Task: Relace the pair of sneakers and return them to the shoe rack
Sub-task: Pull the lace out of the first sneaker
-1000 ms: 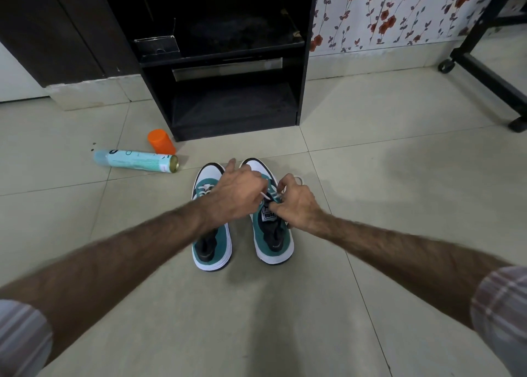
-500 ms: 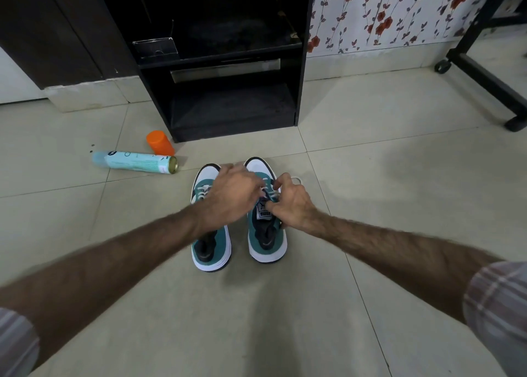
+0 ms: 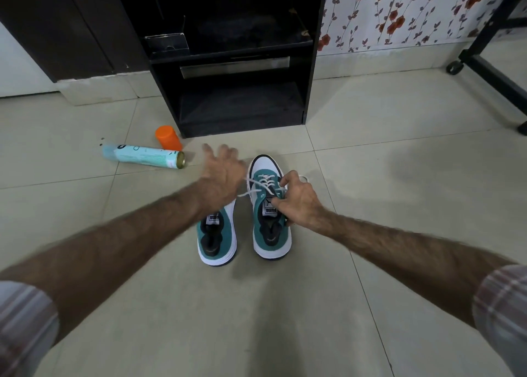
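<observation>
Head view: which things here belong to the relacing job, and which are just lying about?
Job:
right sneaker, gripped by right hand
white lace
left sneaker
left hand, fingers spread
black shoe rack

Lying about:
teal spray can on its side
orange cap
wheeled black stand

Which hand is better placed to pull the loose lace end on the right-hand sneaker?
Likely the left hand: it is open, beside the loose white lace end. The right hand already pinches the lacing on the teal-and-white sneaker, steadying it.
</observation>
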